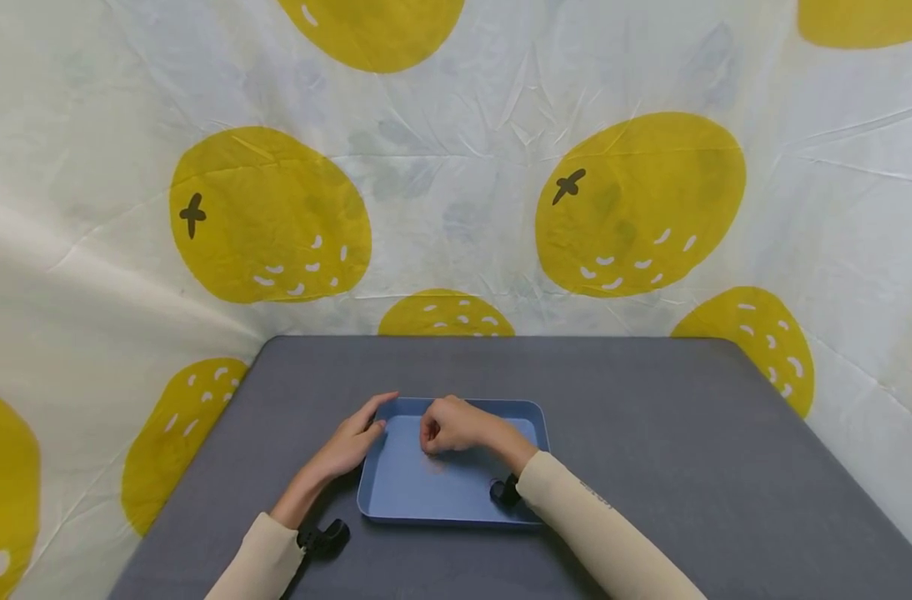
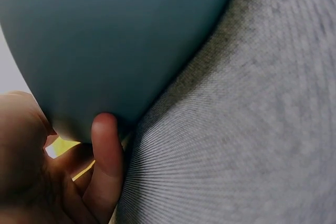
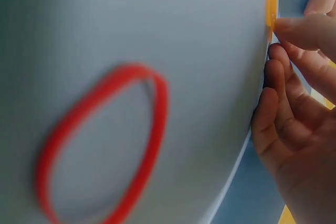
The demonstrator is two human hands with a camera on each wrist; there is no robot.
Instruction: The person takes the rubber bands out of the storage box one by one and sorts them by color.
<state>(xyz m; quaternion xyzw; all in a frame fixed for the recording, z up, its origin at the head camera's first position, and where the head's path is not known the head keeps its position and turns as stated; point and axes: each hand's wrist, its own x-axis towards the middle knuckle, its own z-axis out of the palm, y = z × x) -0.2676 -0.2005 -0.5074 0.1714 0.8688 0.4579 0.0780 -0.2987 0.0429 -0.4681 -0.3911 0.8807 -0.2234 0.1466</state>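
Note:
A shallow blue tray (image 1: 407, 492) lies on the grey table. My left hand (image 1: 351, 442) rests at its far left corner, thumb at the rim and index finger stretched along the corner. Below that rim, the little finger (image 2: 106, 145) touches the tray's outer wall (image 2: 131, 35). My right hand (image 1: 452, 423) is low over the tray with curled fingers. In the right wrist view its thumb and fingertips (image 3: 294, 27) pinch an orange rubber band (image 3: 271, 3) at the tray surface. A red rubber band (image 3: 160, 103) lies in the tray, nearer the right wrist camera.
The grey tabletop (image 1: 651, 433) extends around the tray. A white cloth with yellow fruit prints (image 1: 456, 200) hangs behind and beside the table. Black wrist cameras (image 1: 328, 539) are strapped on both wrists; the right one is over the tray's near right part.

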